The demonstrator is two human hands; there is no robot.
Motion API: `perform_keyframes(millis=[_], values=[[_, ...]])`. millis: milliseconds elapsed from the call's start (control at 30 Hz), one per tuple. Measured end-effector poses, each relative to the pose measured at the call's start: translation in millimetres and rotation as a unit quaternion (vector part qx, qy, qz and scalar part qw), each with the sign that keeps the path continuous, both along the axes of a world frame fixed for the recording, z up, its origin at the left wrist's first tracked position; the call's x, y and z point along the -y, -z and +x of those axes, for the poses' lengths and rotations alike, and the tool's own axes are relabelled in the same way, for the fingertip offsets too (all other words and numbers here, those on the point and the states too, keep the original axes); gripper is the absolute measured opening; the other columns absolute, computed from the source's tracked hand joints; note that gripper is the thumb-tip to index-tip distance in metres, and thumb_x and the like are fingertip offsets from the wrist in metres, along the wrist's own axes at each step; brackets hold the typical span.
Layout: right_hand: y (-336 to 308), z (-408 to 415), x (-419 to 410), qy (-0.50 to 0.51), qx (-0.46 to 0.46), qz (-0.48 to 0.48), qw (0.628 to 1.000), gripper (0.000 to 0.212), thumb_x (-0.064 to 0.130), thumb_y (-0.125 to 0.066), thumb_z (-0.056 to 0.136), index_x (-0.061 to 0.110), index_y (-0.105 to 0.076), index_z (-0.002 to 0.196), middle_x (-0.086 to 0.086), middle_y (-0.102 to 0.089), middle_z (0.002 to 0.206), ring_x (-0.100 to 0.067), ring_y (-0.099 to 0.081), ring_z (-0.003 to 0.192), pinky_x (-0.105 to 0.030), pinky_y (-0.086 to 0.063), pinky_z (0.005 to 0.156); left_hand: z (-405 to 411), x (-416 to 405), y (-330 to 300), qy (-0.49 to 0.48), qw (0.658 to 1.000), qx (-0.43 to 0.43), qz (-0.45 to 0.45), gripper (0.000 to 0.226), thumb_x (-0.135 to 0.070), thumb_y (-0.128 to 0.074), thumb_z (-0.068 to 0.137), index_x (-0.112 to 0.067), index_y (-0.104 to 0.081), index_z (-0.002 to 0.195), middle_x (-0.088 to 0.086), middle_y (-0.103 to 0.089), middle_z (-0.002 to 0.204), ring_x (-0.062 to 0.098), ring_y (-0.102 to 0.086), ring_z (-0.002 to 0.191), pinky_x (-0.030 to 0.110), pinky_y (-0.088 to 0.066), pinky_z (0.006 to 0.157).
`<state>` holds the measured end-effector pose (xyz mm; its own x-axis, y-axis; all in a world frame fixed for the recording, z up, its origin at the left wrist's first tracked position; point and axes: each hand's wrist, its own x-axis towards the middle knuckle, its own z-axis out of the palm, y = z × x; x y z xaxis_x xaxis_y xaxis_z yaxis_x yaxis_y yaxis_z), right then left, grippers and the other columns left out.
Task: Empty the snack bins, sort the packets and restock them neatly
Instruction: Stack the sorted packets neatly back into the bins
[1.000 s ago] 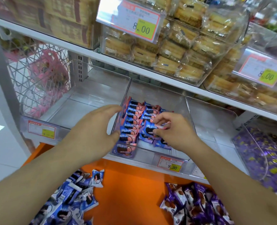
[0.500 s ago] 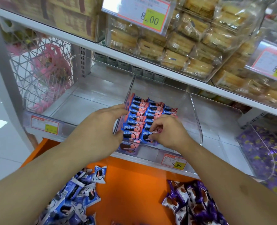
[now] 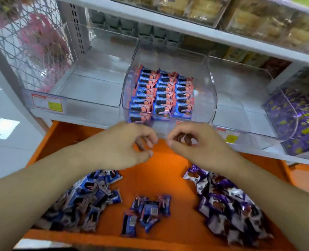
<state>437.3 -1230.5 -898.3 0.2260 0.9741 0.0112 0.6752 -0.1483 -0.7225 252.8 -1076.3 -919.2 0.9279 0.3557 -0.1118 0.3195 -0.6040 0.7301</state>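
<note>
Orange desk [image 3: 155, 171] under my hands carries three heaps: blue packets [image 3: 84, 201] by its left edge, a small cluster of about six [image 3: 146, 209] mid-front, purple packets [image 3: 229, 205] by the right. On the shelf, the middle clear bin [image 3: 204, 98] holds three neat rows of pink-blue packets [image 3: 161, 93]. My left hand [image 3: 121, 147] and right hand [image 3: 195, 144] hover at its front, each grip loosely curled, holding nothing.

My view blurs the purple packets [image 3: 229, 205] and the left price tag [image 3: 47, 104], unreadable; my right hand [image 3: 195, 144] covers the middle bin's tag.
</note>
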Motion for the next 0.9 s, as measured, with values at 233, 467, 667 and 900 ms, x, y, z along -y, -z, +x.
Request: perform_keyframes(millis=[233, 467, 667, 900], values=[[171.2, 23.9, 29.1, -0.102, 0.115, -0.357, 0.921, 0.033, 0.029, -0.077, 0.093, 0.026, -0.070, 0.125, 0.004, -0.070, 0.118, -0.018, -0.067, 0.104, -0.032, -0.057, 0.087, 6.4, 25.2, 155.4, 0.127, 0.958, -0.252, 0.044, 0.046, -0.038, -0.071, 0.096, -0.028, -0.058, 0.139, -0.009, -0.063, 0.135, 0.007, -0.061, 0.107, 0.017, -0.042, 0.085], [268.0, 38.3, 43.4, -0.064, 0.086, -0.385, 0.917, 0.060, 0.033, -0.081, 0.089, 0.025, -0.060, 0.144, -0.002, -0.058, 0.139, -0.023, -0.058, 0.125, -0.028, -0.047, 0.097, 17.7, 38.3, 275.8, 0.164, 0.940, -0.286, 0.086, 0.060, -0.041, -0.070, 0.094, -0.026, -0.050, 0.149, 0.002, -0.051, 0.143, 0.023, -0.055, 0.122, 0.038, -0.049, 0.099], [314.0, 24.2, 42.8, -0.055, 0.105, -0.420, 0.900, 0.045, 0.035, -0.086, 0.077, 0.023, -0.066, 0.115, -0.005, -0.055, 0.126, -0.028, -0.056, 0.115, -0.043, -0.056, 0.092, 22.4, 35.8, 311.5, 0.168, 0.936, -0.299, 0.077, 0.053, -0.042, -0.082, 0.083, -0.024, -0.057, 0.126, 0.001, -0.048, 0.124, 0.022, -0.051, 0.110, 0.037, -0.047, 0.088], [257.4, 47.2, 30.9, 0.011, 0.037, -0.390, 0.920, 0.033, 0.027, -0.085, 0.080, 0.019, -0.059, 0.099, -0.001, -0.065, 0.098, -0.021, -0.062, 0.085, -0.030, -0.044, 0.061, 26.6, 7.8, 266.5, 0.053, 0.957, -0.285, -0.027, 0.033, -0.021, -0.081, 0.084, -0.025, -0.056, 0.105, -0.001, -0.065, 0.102, 0.017, -0.065, 0.083, 0.031, -0.054, 0.065]])
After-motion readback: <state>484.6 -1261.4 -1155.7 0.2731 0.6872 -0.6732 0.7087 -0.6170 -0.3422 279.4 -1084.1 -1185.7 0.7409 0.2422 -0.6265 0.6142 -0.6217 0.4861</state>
